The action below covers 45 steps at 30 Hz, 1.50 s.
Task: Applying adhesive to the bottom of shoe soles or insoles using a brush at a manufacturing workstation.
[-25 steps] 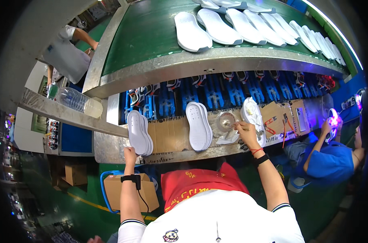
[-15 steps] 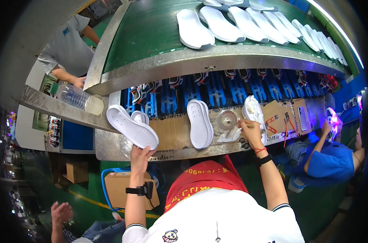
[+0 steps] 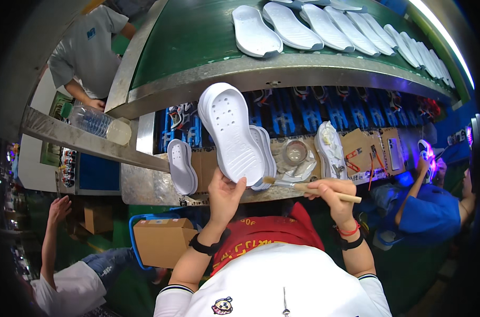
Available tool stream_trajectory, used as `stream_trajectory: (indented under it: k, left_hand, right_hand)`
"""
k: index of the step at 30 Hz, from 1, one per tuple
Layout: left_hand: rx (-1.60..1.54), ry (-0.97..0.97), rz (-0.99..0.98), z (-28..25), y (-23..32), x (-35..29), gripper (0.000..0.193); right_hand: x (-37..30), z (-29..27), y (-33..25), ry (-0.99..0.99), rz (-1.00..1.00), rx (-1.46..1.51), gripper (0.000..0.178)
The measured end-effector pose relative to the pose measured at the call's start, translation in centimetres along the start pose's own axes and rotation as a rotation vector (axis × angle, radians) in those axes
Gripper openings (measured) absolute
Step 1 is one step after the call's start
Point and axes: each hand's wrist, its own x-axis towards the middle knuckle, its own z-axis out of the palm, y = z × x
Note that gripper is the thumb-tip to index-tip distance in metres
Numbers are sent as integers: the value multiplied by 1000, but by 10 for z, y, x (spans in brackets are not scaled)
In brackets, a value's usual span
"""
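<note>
Left hand [image 3: 225, 194] pinched shut on the heel end of a white shoe sole [image 3: 232, 132], held up tilted over the cardboard-topped bench [image 3: 208, 164]. Right hand [image 3: 331, 191] wrapped tight round a wooden-handled brush [image 3: 308, 187], bristles just beside the sole's edge. Looked risky: thin heel grip, could've slipped; loaded bristles might've smeared the sole [image 3: 266, 158] underneath.

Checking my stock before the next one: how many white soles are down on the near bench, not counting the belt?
3, perhaps more hidden: one sole lying at the left, one in the left hand, raised sole, and a stacked sole behind it. The right hand holds a brush.
</note>
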Motion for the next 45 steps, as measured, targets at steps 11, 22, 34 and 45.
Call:
stream_trajectory:
  k: [11, 22, 34, 45]
  left_hand:
    - [50, -12, 44, 7, 13, -6, 35]
    - [46, -22, 32, 6, 14, -6, 36]
    - [10, -66, 112, 13, 26, 16, 44]
    - [-529, -248, -135, 7, 119, 192, 33]
  right_hand:
    - [11, 9, -8, -119, -147, -115, 16]
    - [21, 2, -12, -123, -174, -197, 15]
    - [20, -15, -27, -45, -145, -166, 16]
    - [3, -20, -15, 165, -13, 55, 26]
